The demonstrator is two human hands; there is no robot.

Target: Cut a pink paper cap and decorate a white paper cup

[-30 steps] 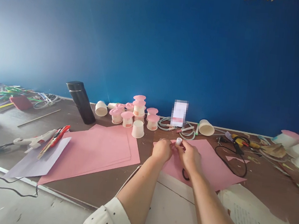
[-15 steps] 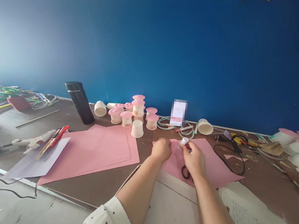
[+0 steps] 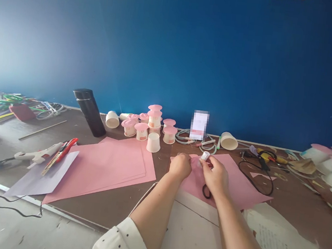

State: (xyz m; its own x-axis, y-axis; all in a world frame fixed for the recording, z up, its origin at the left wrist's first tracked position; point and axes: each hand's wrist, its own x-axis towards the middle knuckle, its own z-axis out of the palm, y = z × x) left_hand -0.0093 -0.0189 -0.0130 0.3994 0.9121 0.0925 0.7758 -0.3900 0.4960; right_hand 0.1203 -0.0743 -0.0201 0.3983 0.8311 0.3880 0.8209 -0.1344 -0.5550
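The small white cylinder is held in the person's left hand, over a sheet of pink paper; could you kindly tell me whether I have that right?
Not quite: the head view shows the small white cylinder in the right hand, not the left hand. It is indeed over a sheet of pink paper.
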